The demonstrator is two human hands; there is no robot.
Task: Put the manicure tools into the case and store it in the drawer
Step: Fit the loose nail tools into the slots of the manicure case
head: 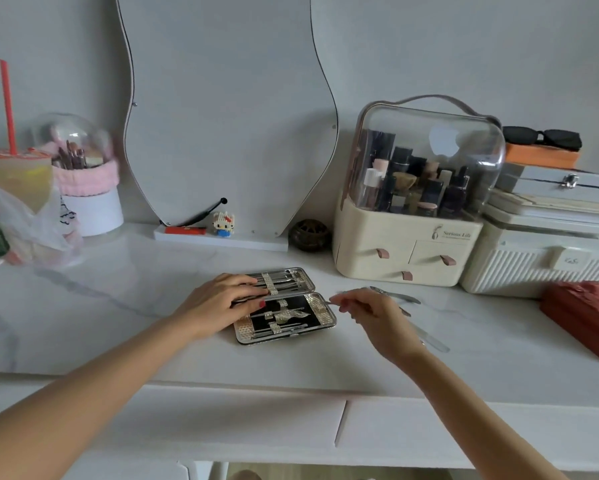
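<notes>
On the table (118, 306), open silver-edged case (284, 306), seemingly black-lined.

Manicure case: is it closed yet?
No, the case lies open flat on the table, its tools showing under the straps, with the left hand resting on it.

I see the open manicure case (286, 304) lying flat on the white marble table (118, 306), metal tools strapped inside both halves. My left hand (218, 303) rests on its left side, fingers flat. My right hand (371, 315) pinches a thin metal tool (333, 302) just beside the case's right edge. Another tool (397, 294) lies near the cosmetic organizer (409, 244).
</notes>
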